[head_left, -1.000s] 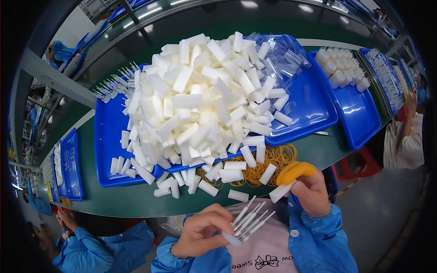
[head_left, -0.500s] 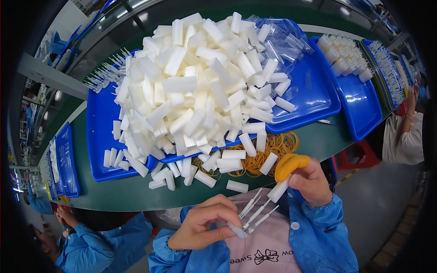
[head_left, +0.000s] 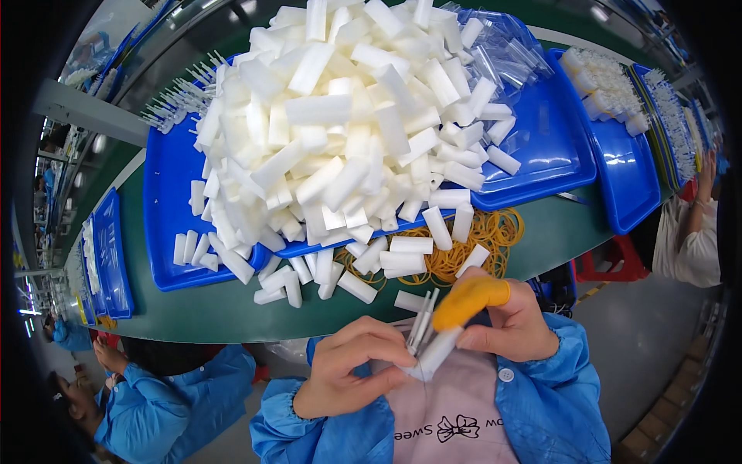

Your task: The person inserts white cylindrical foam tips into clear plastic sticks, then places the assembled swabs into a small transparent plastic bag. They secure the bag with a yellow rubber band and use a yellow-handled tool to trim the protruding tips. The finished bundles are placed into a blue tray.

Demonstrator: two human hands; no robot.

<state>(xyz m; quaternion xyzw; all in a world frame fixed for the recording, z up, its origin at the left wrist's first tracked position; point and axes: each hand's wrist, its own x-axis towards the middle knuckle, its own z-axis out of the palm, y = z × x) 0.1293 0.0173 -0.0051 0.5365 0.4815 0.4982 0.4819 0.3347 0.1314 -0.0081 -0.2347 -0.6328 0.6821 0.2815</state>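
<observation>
My left hand [head_left: 352, 367] pinches the base of a pale plastic piece with thin upright prongs [head_left: 422, 321], low in front of my chest. Over one side of that piece sits a white foam tube [head_left: 439, 352], its lower end down near the base. My right hand [head_left: 510, 321] grips the tube's upper part between thumb and fingers, and a yellow finger cover [head_left: 470, 301] is worn on it. How many prongs are inside the tube is hidden. Beyond my hands rises a large heap of similar white foam tubes [head_left: 317, 112].
Blue trays [head_left: 541, 166] carry the heap and clear plastic sleeves [head_left: 502, 58]. Yellow rubber bands [head_left: 495, 236] and loose tubes lie along the green table's [head_left: 209, 313] near edge. Pronged pieces [head_left: 182, 97] stand at the back left. Co-workers sit on both sides, and a red stool [head_left: 614, 259] stands right.
My right hand has moved down and left, sliding the foam tube from the tip of a prong down toward the base. The view has shifted slightly.
</observation>
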